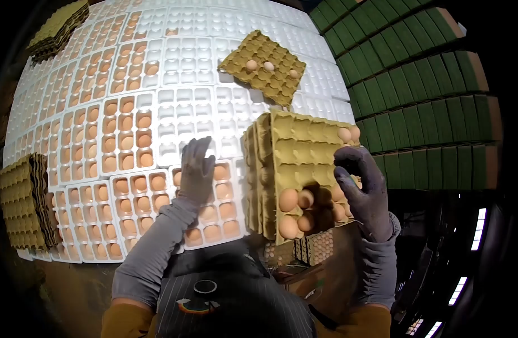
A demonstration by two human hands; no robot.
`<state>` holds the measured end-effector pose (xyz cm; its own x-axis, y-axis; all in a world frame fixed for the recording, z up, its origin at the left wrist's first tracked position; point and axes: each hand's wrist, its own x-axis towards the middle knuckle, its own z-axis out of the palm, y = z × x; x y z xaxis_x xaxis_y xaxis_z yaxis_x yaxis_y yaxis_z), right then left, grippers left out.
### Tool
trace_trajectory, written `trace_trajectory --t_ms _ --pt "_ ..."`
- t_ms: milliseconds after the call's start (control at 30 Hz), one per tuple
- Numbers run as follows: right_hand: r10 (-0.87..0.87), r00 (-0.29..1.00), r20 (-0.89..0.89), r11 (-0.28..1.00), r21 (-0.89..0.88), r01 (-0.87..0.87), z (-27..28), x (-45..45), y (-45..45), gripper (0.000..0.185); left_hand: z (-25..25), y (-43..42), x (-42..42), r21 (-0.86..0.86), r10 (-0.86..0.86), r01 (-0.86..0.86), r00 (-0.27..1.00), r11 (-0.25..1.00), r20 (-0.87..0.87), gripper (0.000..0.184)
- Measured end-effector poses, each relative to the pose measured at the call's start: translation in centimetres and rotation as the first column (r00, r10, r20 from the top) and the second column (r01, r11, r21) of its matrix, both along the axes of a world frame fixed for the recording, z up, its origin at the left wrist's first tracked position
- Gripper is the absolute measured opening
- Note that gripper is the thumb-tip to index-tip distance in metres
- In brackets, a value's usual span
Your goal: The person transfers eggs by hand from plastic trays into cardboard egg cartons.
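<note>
My left hand (pixel 197 172), in a grey glove, reaches over a white foam egg tray (pixel 194 243) partly filled with brown eggs. Its fingers are stretched out and hold nothing that I can see; the cells beneath are hidden. At the right, my gloved right hand (pixel 365 188) hovers at the edge of a stack of yellowish pulp egg flats (pixel 301 143). Its fingers and thumb curl towards each other, and what lies inside them is hidden. Several brown eggs (pixel 289 200) sit at the top flat's near end, with two more eggs (pixel 349 134) in its far right corner.
White foam trays (pixel 186 59) cover the table, many with brown eggs on the left. A loose pulp flat (pixel 264 50) with three eggs lies at the back. Stacks of pulp flats (pixel 19 197) stand at the left. Green cartons (pixel 422 121) line the right side.
</note>
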<state>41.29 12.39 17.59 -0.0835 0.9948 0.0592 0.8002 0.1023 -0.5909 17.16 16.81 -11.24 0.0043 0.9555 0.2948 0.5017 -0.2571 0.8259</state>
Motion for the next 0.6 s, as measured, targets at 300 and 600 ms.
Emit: trace_trajectory --t_ms 300,600 --pt "0.016 0.996 0.087 0.996 0.085 -0.023 -5.8 23.4 7.4 0.036 19.9 4.8 10.9 0.02 -0.413 0.413 0.911 0.911 -0.01 0.03" --pt "0.076 0.797 -0.599 0.982 -0.092 -0.163 -7.2 27.0 12.6 0.045 18.4 9.8 26.3 0.027 -0.453 0.568 0.685 0.823 -0.571 0.037"
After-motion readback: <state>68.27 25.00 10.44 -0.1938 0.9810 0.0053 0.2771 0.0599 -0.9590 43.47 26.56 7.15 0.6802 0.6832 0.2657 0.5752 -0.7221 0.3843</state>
